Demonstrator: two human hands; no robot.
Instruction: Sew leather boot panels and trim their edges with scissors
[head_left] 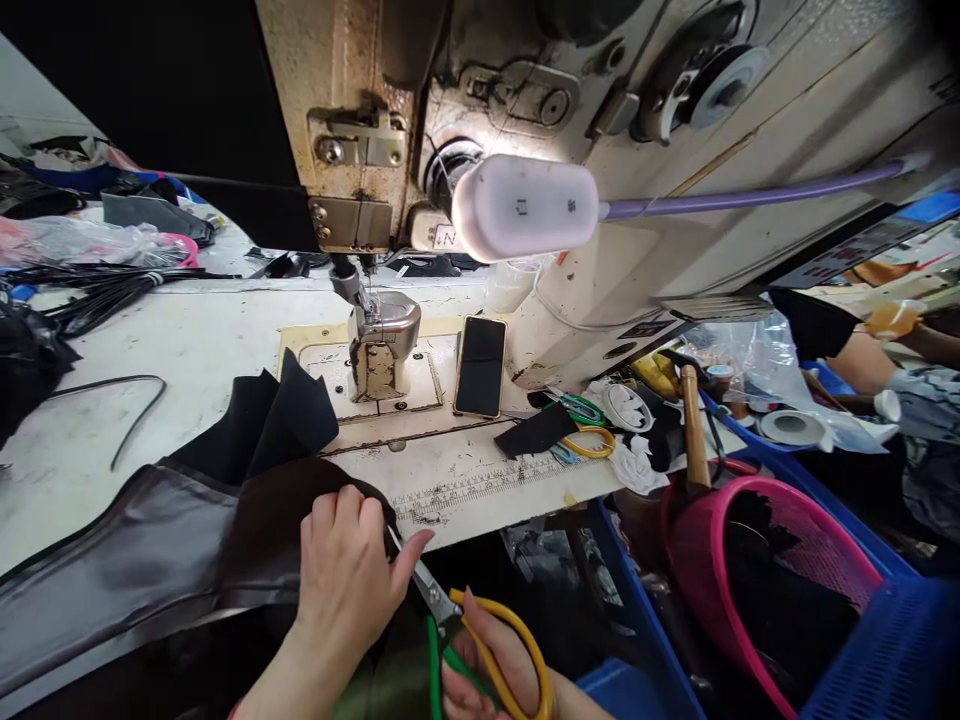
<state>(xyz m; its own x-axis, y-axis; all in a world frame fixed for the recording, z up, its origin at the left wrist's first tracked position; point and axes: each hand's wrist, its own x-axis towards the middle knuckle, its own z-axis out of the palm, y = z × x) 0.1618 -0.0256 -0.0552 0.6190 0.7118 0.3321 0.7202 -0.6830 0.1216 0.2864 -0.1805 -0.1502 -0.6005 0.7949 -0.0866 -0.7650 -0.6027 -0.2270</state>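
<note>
A large dark brown piece that looks like leather (150, 530) lies along the front of the table, with black fabric flaps (292, 415) standing up at its far side. My left hand (345, 565) is closed on its right end, fingers curled over the material and thumb pointing right. In my right hand (502, 650) is a pair of scissors (433, 592) with one yellow and one green handle. Its blades reach the edge of the brown piece beside my left thumb; the tips are partly hidden.
A post-bed sewing machine (386, 345) stands ahead under a lit lamp (525, 207). A phone (481, 367), more scissors (592, 440) and a wooden-handled tool (694, 430) lie on the table. To the right are a pink basket (720, 560) and another person's arm (862, 365).
</note>
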